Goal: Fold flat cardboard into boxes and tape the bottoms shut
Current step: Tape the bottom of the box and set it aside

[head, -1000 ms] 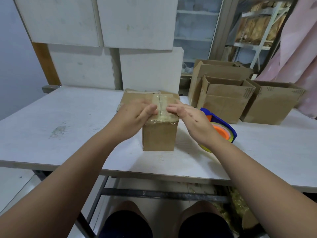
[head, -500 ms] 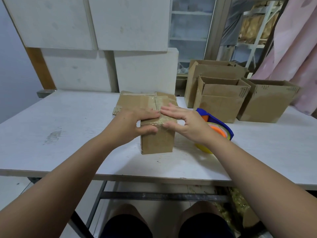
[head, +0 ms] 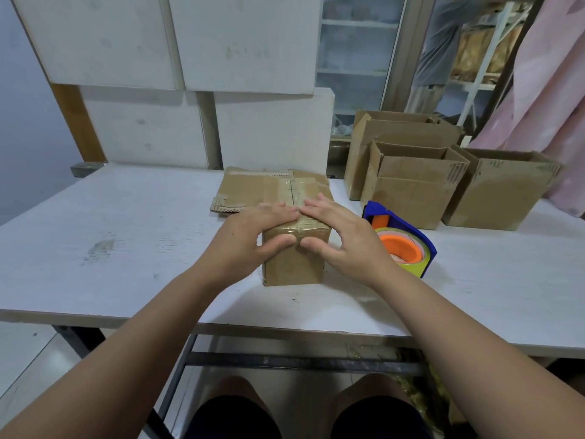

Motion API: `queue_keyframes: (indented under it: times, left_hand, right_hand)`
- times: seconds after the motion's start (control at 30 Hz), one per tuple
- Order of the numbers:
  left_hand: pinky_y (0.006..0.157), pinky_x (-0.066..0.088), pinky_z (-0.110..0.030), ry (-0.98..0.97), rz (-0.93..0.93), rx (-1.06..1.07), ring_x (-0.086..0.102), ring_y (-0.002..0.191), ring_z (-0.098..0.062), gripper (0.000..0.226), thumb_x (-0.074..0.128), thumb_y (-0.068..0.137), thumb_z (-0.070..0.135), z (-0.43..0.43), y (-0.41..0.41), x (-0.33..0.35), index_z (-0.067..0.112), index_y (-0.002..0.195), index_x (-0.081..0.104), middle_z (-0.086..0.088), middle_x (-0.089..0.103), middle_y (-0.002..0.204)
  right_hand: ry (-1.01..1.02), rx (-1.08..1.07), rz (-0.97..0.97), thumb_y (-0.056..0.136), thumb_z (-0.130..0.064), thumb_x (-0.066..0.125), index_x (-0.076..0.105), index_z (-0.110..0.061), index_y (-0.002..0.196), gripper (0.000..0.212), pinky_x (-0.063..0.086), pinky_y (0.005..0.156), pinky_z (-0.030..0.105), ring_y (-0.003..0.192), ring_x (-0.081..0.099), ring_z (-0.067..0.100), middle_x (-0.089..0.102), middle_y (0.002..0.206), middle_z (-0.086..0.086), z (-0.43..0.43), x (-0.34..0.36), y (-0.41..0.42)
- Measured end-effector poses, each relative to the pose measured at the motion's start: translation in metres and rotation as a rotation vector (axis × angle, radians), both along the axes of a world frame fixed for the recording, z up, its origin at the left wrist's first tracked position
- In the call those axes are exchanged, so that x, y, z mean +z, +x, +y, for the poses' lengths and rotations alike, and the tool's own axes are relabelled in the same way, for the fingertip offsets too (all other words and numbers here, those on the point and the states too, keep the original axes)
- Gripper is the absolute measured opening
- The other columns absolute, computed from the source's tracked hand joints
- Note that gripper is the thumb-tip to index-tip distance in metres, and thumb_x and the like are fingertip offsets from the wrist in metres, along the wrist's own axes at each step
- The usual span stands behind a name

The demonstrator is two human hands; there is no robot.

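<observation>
A small brown cardboard box [head: 292, 264] stands on the white table [head: 126, 248] with a strip of clear tape running along its top seam and down the near face. My left hand [head: 250, 236] lies over the box's left top edge, fingers flat on top and thumb pressing the tape on the near face. My right hand [head: 340, 236] mirrors it on the right, fingers spread on top, thumb on the front. Flat cardboard [head: 250, 193] lies just behind the box. A blue tape dispenser [head: 402, 239] with an orange core rests right of the box.
Three open folded boxes [head: 411, 191] stand at the table's back right. White boards [head: 152, 134] lean against the wall behind the table. A person stands by shelves [head: 443, 58] in the far room. The table's near edge runs above my knees.
Both hands slid toward me along the taped seam; the thumbs now press the tape end down onto the box's near face. The camera view shifted slightly.
</observation>
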State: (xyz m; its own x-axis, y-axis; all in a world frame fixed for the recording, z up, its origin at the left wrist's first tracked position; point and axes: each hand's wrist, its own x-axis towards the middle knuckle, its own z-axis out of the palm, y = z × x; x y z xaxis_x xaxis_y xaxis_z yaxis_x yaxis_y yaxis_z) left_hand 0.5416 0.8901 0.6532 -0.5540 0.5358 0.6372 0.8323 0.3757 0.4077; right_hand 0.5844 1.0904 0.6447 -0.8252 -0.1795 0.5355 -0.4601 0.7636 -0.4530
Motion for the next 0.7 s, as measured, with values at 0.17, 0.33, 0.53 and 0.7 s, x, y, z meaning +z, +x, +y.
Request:
queue_keyframes:
  times: [0.17,0.33,0.53,0.7]
  left_hand:
    - [0.101,0.025,-0.004,0.142,-0.047,0.039,0.042,0.122,0.003,0.036,0.061,0.084,0.027,0.007,0.004,-0.012,0.015,0.117,0.066,0.015,0.058,0.118]
    - [0.102,0.026,-0.004,0.159,-0.058,0.032,0.04,0.123,0.008,0.033,0.067,0.085,0.018,0.006,0.005,-0.011,0.018,0.118,0.066,0.022,0.057,0.116]
    - [0.1,0.036,-0.009,0.247,-0.386,-0.087,0.038,0.124,0.017,0.032,0.066,0.086,0.011,-0.011,0.003,-0.003,0.032,0.111,0.063,0.025,0.058,0.118]
    - [0.106,0.034,-0.015,0.255,-0.286,-0.015,0.043,0.122,0.012,0.031,0.063,0.088,0.009,-0.007,0.007,-0.008,0.031,0.11,0.064,0.021,0.061,0.115]
  right_hand:
    - [-0.132,-0.019,0.061,0.087,-0.034,0.058,0.064,-0.02,0.124,0.04,0.024,0.109,0.009,0.133,0.038,0.005,0.057,0.134,-0.003,-0.005,-0.006,-0.001]
    - [-0.171,-0.046,0.075,0.088,-0.032,0.058,0.065,-0.02,0.123,0.038,0.026,0.109,0.011,0.131,0.038,0.004,0.057,0.134,-0.001,-0.01,-0.008,0.004]
    - [-0.203,-0.043,0.036,0.088,-0.032,0.059,0.066,-0.022,0.121,0.035,0.023,0.108,0.007,0.133,0.036,0.002,0.052,0.128,-0.015,-0.01,-0.005,0.006]
    - [-0.212,-0.082,0.106,0.088,-0.029,0.059,0.07,-0.019,0.115,0.031,0.025,0.105,0.005,0.129,0.038,0.003,0.06,0.126,-0.006,-0.015,-0.008,0.007]
